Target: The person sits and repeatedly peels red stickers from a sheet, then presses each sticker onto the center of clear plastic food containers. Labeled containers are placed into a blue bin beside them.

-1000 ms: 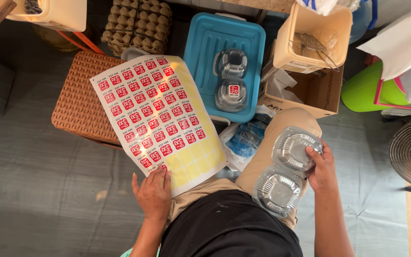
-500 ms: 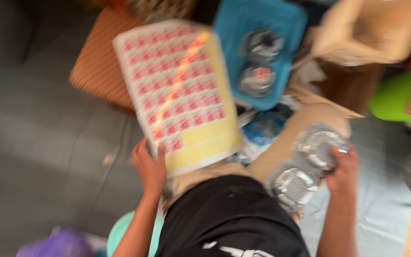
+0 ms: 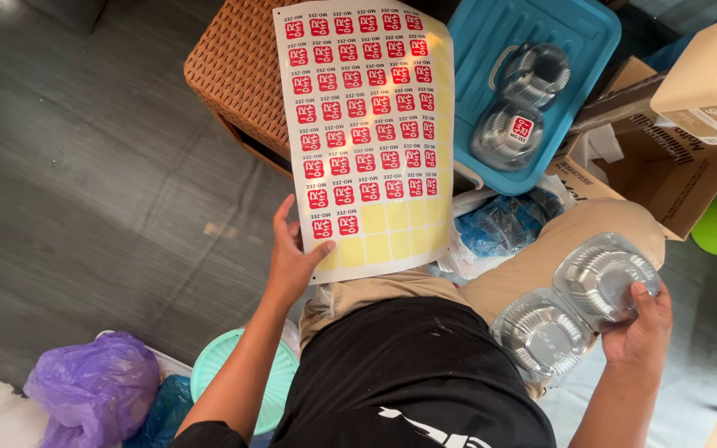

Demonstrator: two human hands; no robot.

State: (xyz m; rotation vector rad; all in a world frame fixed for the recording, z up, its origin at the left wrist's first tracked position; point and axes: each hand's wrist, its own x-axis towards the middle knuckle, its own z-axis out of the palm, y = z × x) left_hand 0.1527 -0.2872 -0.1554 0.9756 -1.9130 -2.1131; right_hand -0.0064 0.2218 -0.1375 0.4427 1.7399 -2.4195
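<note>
While the head view looks straight down, the left hand (image 3: pixel 292 261) pinches the lower left corner of a sticker sheet (image 3: pixel 367 133), thumb on the front and the other fingers curled behind it, so the sheet stands up through the upper middle of the frame. Red square stickers fill most rows; the bottom rows are largely bare yellow backing. At lower right, the right hand (image 3: pixel 641 328) grips an open clear plastic clamshell container (image 3: pixel 574 311), fingers wrapped round the edge of one half, with the container lying on the person's knee. More such containers lie in a blue tray (image 3: pixel 578 37) at upper right, one bearing a red sticker. A wicker basket (image 3: pixel 238 70) sits behind the sheet, a cardboard box (image 3: pixel 665 170) at right, a purple bag (image 3: pixel 93 386) at lower left. To label well, I judge the container should lie steady and the next sticker be peeled from the last filled row.
</note>
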